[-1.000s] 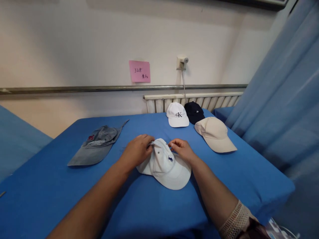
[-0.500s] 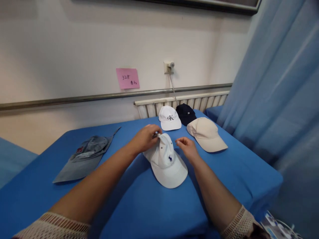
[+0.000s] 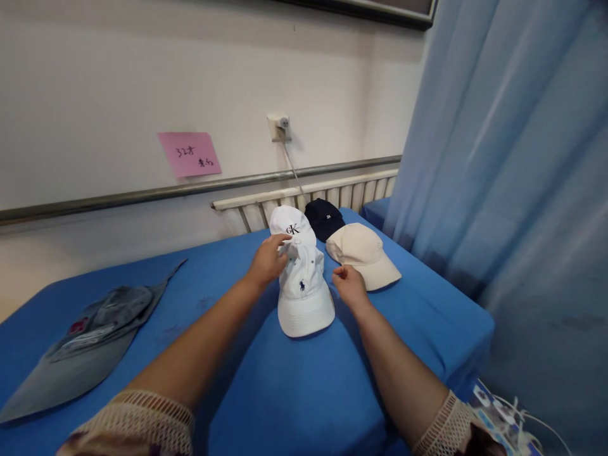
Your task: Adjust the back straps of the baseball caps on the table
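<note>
A white baseball cap [image 3: 306,304] with a small dark horse-and-rider emblem sits on the blue-covered table, brim towards me. My left hand [image 3: 270,258] is at the left of its crown, index finger stretched over the top and thumb apart from it. To the right of the cap, my right hand [image 3: 350,285] has its fingers curled together, with nothing visible in them. That hand is close to the front of a beige cap [image 3: 358,247]. Directly behind the emblem cap stands another white cap [image 3: 285,220] with black "CK" letters, partly hidden by my fingers.
A navy cap [image 3: 324,218] rests at the back, beside the lettered white one. On the left lies a faded grey-blue cap [image 3: 99,335]. A radiator [image 3: 332,193] and wall rail [image 3: 190,188] run behind the table [image 3: 294,399]; a blue curtain [image 3: 498,190] hangs at right.
The emblem cap now sits upright, closer to the lettered white cap. My left hand's fingers have loosened from its crown. My view has turned right.
</note>
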Demonstrator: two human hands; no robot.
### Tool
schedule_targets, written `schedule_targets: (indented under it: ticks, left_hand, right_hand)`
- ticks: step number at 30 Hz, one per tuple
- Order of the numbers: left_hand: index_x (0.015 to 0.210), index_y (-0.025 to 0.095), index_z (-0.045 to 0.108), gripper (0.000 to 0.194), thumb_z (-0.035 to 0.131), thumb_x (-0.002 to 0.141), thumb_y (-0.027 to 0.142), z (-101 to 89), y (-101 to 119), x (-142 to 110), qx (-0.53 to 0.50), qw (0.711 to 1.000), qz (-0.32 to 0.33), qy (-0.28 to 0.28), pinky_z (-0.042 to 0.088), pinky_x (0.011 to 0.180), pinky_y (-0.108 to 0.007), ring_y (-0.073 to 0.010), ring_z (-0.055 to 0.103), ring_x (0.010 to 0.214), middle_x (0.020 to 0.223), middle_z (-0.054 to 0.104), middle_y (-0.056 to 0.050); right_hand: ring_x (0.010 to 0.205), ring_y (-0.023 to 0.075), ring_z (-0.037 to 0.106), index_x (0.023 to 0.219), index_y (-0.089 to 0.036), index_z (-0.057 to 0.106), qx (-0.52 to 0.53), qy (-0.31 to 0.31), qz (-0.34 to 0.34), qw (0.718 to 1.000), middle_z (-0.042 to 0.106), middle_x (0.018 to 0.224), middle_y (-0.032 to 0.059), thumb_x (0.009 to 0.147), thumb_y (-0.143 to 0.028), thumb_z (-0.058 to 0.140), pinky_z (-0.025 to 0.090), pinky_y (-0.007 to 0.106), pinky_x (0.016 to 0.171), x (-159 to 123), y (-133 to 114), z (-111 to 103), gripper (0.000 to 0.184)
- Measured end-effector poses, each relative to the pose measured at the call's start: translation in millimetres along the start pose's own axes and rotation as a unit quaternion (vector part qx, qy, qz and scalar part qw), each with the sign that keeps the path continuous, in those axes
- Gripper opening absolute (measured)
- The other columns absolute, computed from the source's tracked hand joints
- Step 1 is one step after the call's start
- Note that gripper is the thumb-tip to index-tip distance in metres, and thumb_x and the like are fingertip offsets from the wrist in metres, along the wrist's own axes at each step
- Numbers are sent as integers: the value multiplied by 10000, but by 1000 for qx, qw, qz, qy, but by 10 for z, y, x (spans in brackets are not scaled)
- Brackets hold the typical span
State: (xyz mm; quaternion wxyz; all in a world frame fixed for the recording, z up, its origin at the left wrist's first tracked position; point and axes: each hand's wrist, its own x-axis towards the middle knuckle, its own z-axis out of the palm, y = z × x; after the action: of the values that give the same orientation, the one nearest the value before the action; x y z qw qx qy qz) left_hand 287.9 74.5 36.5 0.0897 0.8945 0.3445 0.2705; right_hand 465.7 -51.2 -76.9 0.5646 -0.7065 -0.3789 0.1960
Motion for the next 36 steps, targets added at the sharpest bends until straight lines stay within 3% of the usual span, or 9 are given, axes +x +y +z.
schedule_targets:
  ticks: [3,6,10,19,25,28,31,36]
  left_hand:
    - [1186,157,607,418,532,775,135,88,-80,-477,-67,977,-174,104,531,810,-326,-221,657,955,1133,681,-122]
    - [1110,140,620,352,620,784,274,216,-125,-962,-152,942,-291,71,549,804,-352,-232,684,902,1110,695,-132]
    - [979,149,646,298,709,710,264,388,-61,-1267,-255,904,-339,45,540,865,-377,-239,693,910,1033,722,-110]
    - [984,128,645,301,720,694,157,829,203,-1081,-347,873,-340,53,557,832,-353,-229,699,943,1062,721,-136]
    - [1031,118,613,307,675,767,263,883,197,-896,-328,876,-348,63,564,677,-308,-229,703,910,1106,700,-168]
    - [1040,122,603,348,672,773,333,839,171,-690,-284,892,-345,75,541,739,-310,-225,694,921,1049,715,-150]
    - [1003,131,604,390,724,701,347,819,137,-458,-223,910,-342,74,501,811,-344,-253,681,925,969,726,-130]
    - [835,168,612,323,760,553,217,872,78,-264,-150,928,-339,40,465,763,-343,-291,669,900,870,728,-97]
  right_hand:
    - [831,211,649,911,-180,640,-35,-46,4,998,699,909,61,720,-351,624,502,332,792,-82,-99,21,257]
    - [956,236,645,1065,-163,614,-50,-109,6,993,673,1088,102,711,-413,676,497,357,850,-208,-221,29,438]
    - [1087,278,603,1204,-144,555,-67,-136,-10,988,606,1215,149,667,-483,730,475,395,927,-350,-325,21,658]
    - [1184,308,521,1204,-110,540,-139,4,-37,990,561,1211,179,706,-409,688,409,419,1019,-146,-259,-143,599]
    - [1178,298,511,1209,-141,531,-175,-3,-59,983,553,1229,163,734,-421,667,412,421,996,-164,-263,-106,568]
    - [1194,303,500,1211,-140,527,-188,-9,-63,980,552,1237,168,758,-414,650,399,424,1008,-190,-294,-103,543]
    - [1209,311,490,1210,-145,528,-199,-18,-59,978,544,1257,172,777,-412,633,390,427,1011,-199,-316,-111,520]
    - [1201,324,493,1205,-162,537,-216,-24,-49,975,558,1240,170,787,-418,624,391,440,991,-198,-325,-103,498]
